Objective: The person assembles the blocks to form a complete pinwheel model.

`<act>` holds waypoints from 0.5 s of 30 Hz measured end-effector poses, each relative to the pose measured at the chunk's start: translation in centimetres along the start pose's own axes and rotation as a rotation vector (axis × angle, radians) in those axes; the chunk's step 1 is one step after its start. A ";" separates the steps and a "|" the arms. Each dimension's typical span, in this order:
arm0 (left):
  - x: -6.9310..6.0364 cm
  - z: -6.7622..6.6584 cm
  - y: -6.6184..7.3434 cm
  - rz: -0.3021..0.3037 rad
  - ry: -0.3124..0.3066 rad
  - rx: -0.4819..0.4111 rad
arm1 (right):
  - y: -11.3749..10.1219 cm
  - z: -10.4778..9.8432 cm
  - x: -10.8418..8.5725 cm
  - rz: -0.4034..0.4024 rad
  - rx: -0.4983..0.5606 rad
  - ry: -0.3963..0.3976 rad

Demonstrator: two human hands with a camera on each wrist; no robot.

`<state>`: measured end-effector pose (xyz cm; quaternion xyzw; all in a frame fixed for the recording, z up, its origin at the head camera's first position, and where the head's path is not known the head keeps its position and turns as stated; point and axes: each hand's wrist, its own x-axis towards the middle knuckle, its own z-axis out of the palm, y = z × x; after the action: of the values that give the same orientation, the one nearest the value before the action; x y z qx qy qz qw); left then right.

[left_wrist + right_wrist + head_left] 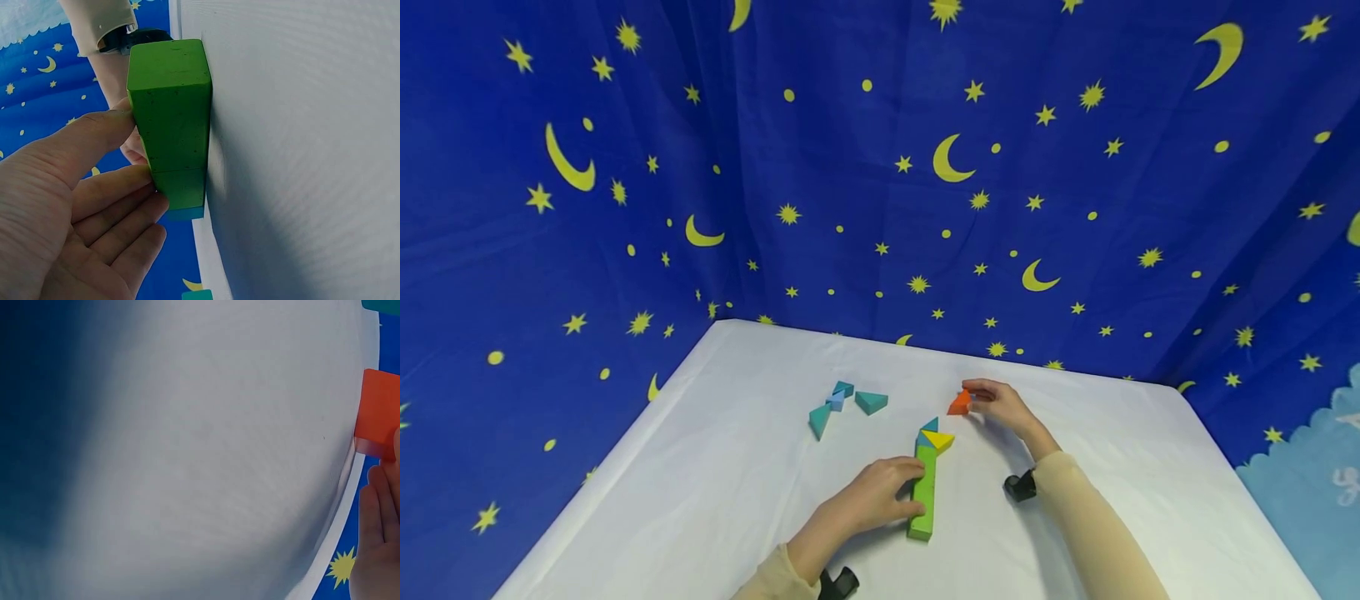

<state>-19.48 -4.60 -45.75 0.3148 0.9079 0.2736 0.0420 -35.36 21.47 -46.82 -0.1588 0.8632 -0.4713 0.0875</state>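
I saw a person's hands well apart over the white-covered desk (737,467). In the lower middle of the frame, the left hand (877,493) rested its thumb and fingertips against the left side of a long green wooden-looking bar (924,492), fingers loosely extended rather than wrapped round it. At the bar's far end sat a blue triangular block (930,424) and a yellow triangular block (938,440). Right of centre, the right hand (1000,406) pinched an orange-red triangular block (958,404) between thumb and fingers. Left of centre lay a small cluster: two teal triangular blocks (871,403) and two smaller blue ones (837,402). Behind it all, a deep-blue cloth backdrop (850,150) printed with yellow moons and stars filled the upper frame.
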 end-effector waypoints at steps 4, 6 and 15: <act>0.0 0.2 0.0 -0.002 -0.003 -0.007 | 0.2 0.1 -0.2 -0.003 -0.004 0.018; 0.0 0.2 0.0 -0.003 -0.001 -0.009 | 0.4 0.0 -0.2 -0.013 -0.013 0.025; -0.1 0.1 0.0 0.000 0.008 -0.003 | -0.3 -0.4 -0.2 -0.050 0.012 0.046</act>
<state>-19.33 -4.58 -45.84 0.3135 0.9076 0.2765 0.0387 -35.19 21.69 -46.39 -0.1687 0.8578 -0.4822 0.0569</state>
